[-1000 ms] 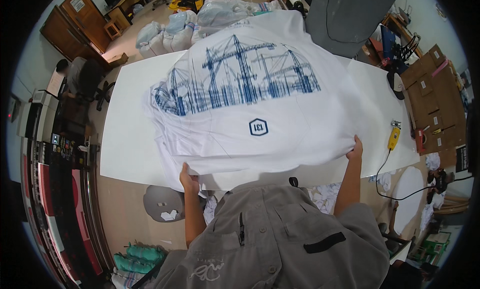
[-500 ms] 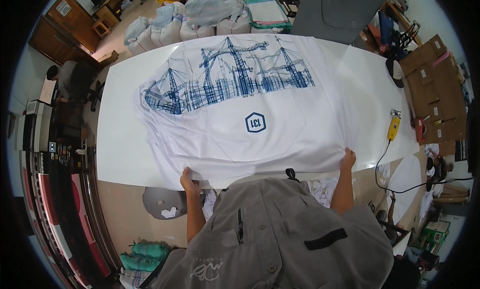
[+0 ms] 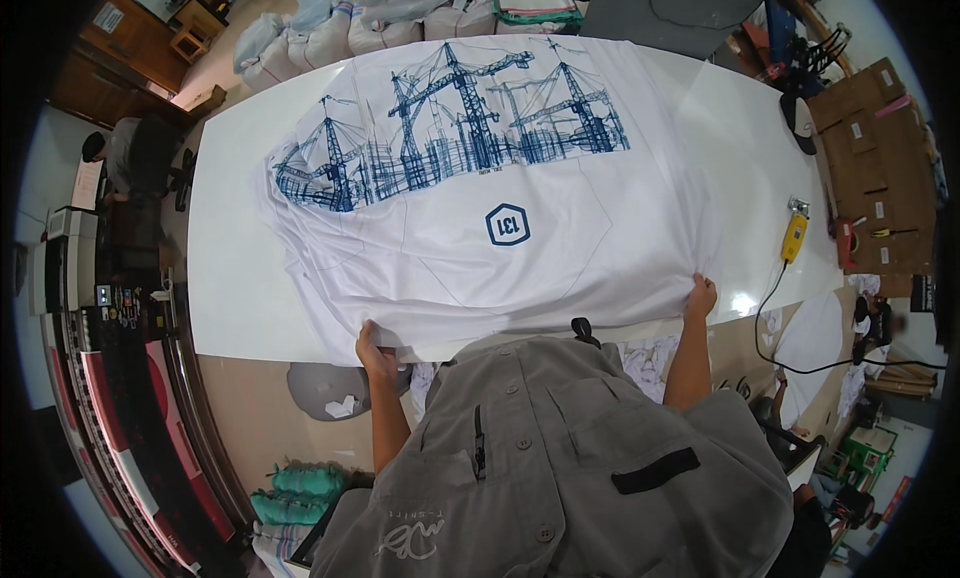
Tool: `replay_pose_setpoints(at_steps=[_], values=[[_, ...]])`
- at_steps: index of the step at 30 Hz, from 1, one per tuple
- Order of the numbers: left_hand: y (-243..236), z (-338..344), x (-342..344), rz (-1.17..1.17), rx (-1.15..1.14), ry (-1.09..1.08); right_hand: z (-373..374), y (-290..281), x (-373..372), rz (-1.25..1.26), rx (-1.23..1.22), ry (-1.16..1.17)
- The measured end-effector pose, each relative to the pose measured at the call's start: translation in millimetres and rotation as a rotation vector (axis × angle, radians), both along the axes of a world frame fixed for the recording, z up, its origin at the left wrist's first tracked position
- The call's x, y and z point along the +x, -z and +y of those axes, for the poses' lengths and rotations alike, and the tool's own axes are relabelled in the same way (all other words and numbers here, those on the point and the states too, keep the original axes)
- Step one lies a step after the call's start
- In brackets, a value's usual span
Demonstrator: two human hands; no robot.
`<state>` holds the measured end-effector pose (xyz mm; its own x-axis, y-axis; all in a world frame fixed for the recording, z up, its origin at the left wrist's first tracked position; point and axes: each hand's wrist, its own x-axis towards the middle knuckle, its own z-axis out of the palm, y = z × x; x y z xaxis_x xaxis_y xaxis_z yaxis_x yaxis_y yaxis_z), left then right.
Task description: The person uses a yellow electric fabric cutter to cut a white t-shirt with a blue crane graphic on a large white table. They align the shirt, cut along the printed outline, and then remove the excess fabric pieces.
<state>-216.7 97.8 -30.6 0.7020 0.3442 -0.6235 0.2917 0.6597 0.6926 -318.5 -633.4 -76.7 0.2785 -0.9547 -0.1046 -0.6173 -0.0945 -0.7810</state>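
Note:
A white fabric piece [image 3: 460,268] with blue crane drawings and a hexagonal emblem lies spread and wrinkled over the white table [image 3: 230,258]. My left hand [image 3: 376,350] grips its near edge left of centre. My right hand [image 3: 702,294] pinches the near right corner. A yellow corded electric tool [image 3: 795,233] lies on the table to the right of the fabric, its black cable running off the edge.
Stuffed sacks [image 3: 390,23] line the far side. A large roll-fed machine [image 3: 120,398] stands at left, green bundles [image 3: 300,498] below. Cardboard sheets [image 3: 860,168] and a dark object [image 3: 797,123] are at right. Part of another person [image 3: 775,403] shows at lower right.
The fabric has come down from a billowing, lifted shape to lie flatter on the table. My right hand moved down, then slightly up again, still gripping. The view shifted slightly.

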Motion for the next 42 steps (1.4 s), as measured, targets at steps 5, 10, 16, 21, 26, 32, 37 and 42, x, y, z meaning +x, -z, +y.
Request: replay_pose_setpoints(at_steps=[5, 10, 16, 21, 26, 32, 37, 42], values=[[2, -1, 1, 0.008, -0.003, 0.014, -1, -8, -3, 0.041, -0.02, -0.019], [3, 9, -3, -0.024, -0.018, 0.011, 53, -57, 26, 0.358, -0.026, 0.156], [-21, -17, 10, -0.029, -0.286, 0.029, 103, -37, -8, 0.31, 0.099, 0.33], [-41, -50, 32, -0.007, -0.422, 0.079, 157, -29, -17, 0.064, 0.307, 0.072], [-33, -59, 35, 0.048, -0.333, 0.143, 147, -29, -16, 0.166, 0.431, -0.124], [-24, -42, 28, -0.119, -0.558, 0.034, 171, -64, 1, -0.711, 1.02, 0.301], [-34, -48, 29, -0.117, -0.696, -0.079, 136, -32, -2, -0.963, 1.187, 0.548], [-61, -51, 31, -0.246, -0.659, 0.046, 197, -185, 37, -0.807, 1.345, 0.033]])
